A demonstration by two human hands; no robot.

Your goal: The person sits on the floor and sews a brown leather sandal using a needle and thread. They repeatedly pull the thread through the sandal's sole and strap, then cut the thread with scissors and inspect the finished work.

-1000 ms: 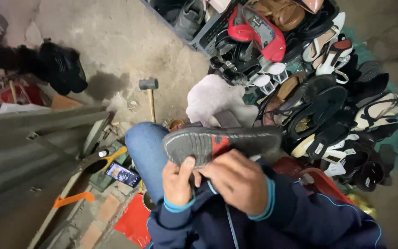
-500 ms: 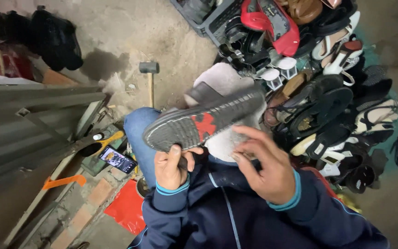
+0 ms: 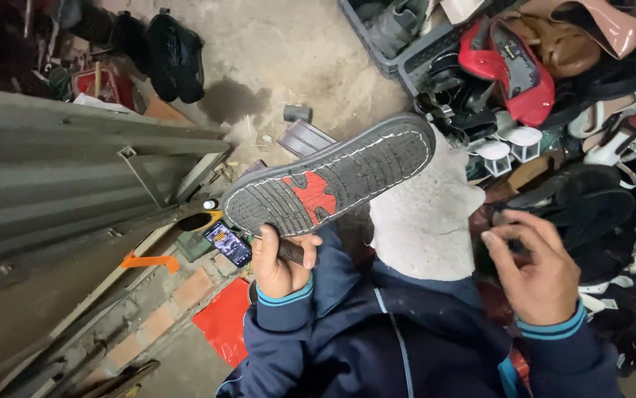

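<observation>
Overhead, left hand (image 3: 279, 259) grips upturned shoe (image 3: 330, 177) — right hand (image 3: 535, 267) free

Shoe (image 3: 332, 184) is flipped sole-up, a dark grey rubber tread with a red patch mid-sole and pale stitching round the edge. It's tilted, far end higher, held up by its near end.

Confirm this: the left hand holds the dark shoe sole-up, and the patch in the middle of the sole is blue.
Not quite. The head view shows the left hand holding the dark shoe sole-up, but the patch in the middle of the sole is red, not blue.
</observation>
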